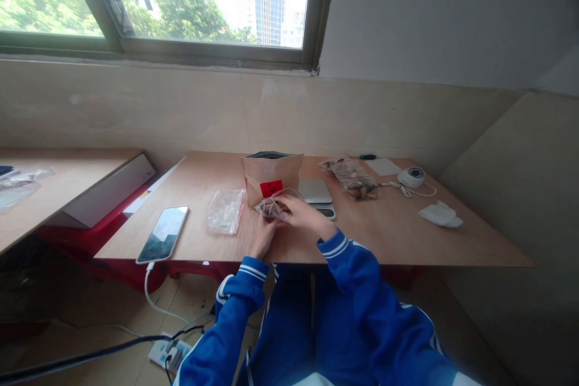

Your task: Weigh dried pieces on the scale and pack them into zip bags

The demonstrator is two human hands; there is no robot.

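Both my hands are at a small clear plastic bag (268, 210) with dark brown pieces in it, just in front of an upright kraft paper pouch (271, 170). My left hand (266, 234) grips the bag from below, its fingers partly hidden. From the right, my right hand (299, 212) has its fingers curled at the bag's mouth; the fingertips are hard to make out behind the film. The pouch gapes at the top and bears a red label (271, 188). Behind my right hand is a kitchen scale (316, 192), partly covered.
An almost flat clear bag (225, 211) and a charging phone (163, 235) lie to the left. Several filled bags (355, 180), a white dome camera (411, 177) with its cable, and a crumpled white cloth or tissue (440, 215) are on the right.
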